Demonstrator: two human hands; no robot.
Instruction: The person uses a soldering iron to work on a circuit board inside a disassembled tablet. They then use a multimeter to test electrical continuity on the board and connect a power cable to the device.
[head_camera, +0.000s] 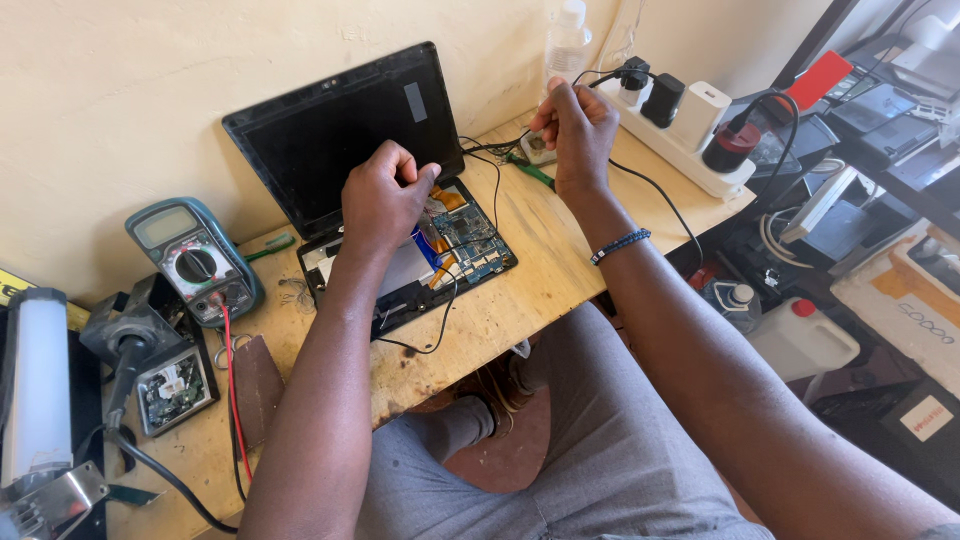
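An opened tablet (430, 262) lies on the wooden bench, its circuit board and silver battery exposed, with its black screen panel (340, 130) propped against the wall behind. My left hand (385, 195) hovers over the board with fingers pinched on a thin wire or part too small to make out. My right hand (575, 130) is raised near the power strip, fingers closed on a thin black cable (655, 195) that trails down off the bench edge. A green-handled tool (530, 172) lies just below that hand.
A teal multimeter (195, 262) with a red lead lies at left, beside a small open device (172, 385) and a white tube lamp (35, 385). A white power strip (680, 135) with several plugs sits at the bench's right end. Shelves of clutter and a white jug (800, 340) stand at right.
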